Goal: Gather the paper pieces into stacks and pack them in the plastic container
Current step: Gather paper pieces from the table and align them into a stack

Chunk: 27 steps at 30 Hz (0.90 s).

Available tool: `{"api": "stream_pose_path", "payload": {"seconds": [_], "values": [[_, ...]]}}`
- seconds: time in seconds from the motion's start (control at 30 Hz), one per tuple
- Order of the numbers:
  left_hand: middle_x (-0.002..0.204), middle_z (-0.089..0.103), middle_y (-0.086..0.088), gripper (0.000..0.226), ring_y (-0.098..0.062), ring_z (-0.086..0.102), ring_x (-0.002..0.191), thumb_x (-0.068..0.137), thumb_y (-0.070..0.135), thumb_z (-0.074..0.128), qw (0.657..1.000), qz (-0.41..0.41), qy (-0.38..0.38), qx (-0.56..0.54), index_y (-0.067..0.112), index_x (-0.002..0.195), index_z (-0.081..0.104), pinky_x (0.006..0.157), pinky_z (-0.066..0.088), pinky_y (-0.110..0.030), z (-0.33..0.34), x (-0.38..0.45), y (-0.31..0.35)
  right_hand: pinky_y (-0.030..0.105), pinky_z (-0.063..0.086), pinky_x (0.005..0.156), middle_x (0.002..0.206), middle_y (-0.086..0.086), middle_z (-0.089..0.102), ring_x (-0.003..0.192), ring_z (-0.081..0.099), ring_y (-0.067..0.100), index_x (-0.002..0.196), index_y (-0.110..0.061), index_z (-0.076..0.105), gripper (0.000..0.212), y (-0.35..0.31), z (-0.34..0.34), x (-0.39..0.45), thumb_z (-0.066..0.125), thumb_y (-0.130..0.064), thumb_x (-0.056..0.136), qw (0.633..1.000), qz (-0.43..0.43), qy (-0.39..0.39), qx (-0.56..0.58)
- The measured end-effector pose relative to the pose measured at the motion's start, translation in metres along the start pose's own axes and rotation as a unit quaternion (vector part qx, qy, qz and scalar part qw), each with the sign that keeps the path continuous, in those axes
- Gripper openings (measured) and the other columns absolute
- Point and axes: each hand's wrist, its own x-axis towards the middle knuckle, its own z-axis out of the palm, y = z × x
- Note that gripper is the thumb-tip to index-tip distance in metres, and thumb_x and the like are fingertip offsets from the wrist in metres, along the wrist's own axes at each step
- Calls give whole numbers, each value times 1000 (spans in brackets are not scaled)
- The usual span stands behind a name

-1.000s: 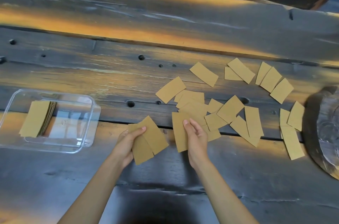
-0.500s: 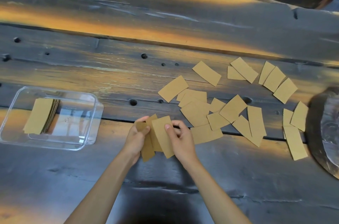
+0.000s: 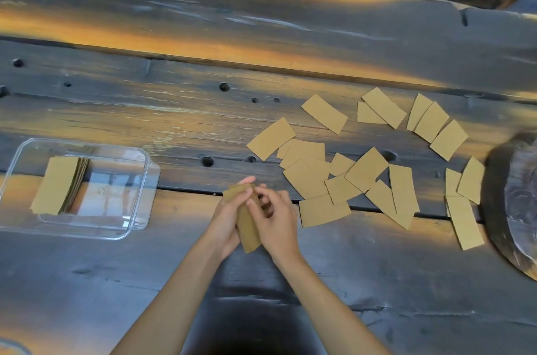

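A long dark wooden counter (image 3: pixel 145 282) fills the room in front of the person, scarred with holes and a seam running across it. At its right edge sits a dark round slab (image 3: pixel 514 203). To the left rests a clear plastic container (image 3: pixel 139 195), and inside it, against the left side, a stack (image 3: pixel 56 186) of tan paper pieces already lies flat. Loose pieces (image 3: pixel 366 171) are scattered over the counter's right half, many overlapping, some apart near the slab. In the middle, close to the near plank, both hands meet around a small bundle (image 3: pixel 247 224) of pieces held just above the counter. The left hand (image 3: pixel 225 213) cups the bundle from the left, its fingers (image 3: pixel 245 182) curled over the top edge. The right hand (image 3: pixel 276 221) presses from the right, its fingers (image 3: pixel 261 190) bent narrow against the paper. The bundle stands well apart from the container and just beside the nearest loose piece.
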Motion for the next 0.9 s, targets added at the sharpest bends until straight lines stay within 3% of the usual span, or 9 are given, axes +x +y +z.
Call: {"api": "stream_pose_path", "payload": {"seconds": [0.17,0.27,0.37,0.43,0.53,0.63,0.7,0.77,0.9], "values": [[115,69,-8,33,-24,68,102,102,17,45,996,49,31,-70,25,132,55,89,55,-44,-2,7,-2,12,49,79,117,-9,53,99,58,-4,127,-27,52,37,-2,8,-5,66,-39,95,988,101,25,110],[103,60,-6,33,-20,61,88,98,6,47,986,107,57,-113,19,128,54,92,52,-40,-1,10,-3,10,45,61,92,-20,68,75,63,-7,113,-30,60,25,3,8,-7,62,-48,95,962,194,-92,166],[110,65,-7,36,-23,63,97,93,-1,53,987,135,55,-69,17,124,56,98,51,-43,-4,6,-5,11,40,53,67,-27,62,61,54,-4,101,-29,62,18,13,0,-10,61,-46,97,957,176,-165,160],[121,69,-6,44,-23,64,110,86,0,63,989,146,40,-1,18,126,58,100,50,-42,-14,-2,-4,15,43,60,76,-21,65,67,56,-4,103,-24,64,17,15,-10,-9,63,-39,98,975,114,-146,120],[118,72,-8,49,-19,67,110,79,6,76,974,173,31,140,24,123,64,91,55,-32,-37,-15,0,31,50,72,97,-14,70,86,62,4,111,-32,60,21,19,-22,-11,60,-47,97,992,12,-110,-66],[103,76,5,40,-11,70,96,82,2,75,910,241,41,335,31,108,71,81,53,-22,-53,-27,-5,35,52,72,105,-14,70,91,64,15,115,-36,57,25,19,-26,-21,56,-53,97,981,-39,-43,-186],[94,73,10,29,-7,67,88,88,0,63,880,268,44,389,26,100,69,79,51,-19,-55,-32,-12,31,49,72,107,-12,69,88,64,14,114,-32,61,21,17,-19,-28,61,-44,97,986,-55,-4,-156],[84,66,8,9,-6,61,81,93,13,53,888,268,54,371,13,93,62,76,47,-17,-52,-38,-22,27,52,73,110,-5,68,77,65,8,116,-22,63,24,15,-4,-40,68,-33,96,994,-44,8,-101],[66,43,7,35,-7,41,64,102,31,43,891,284,164,313,14,71,43,61,37,-23,-46,-39,-42,13,55,61,90,-3,70,71,68,4,113,-22,59,29,18,28,-63,75,-26,89,998,-14,62,-8]]}}
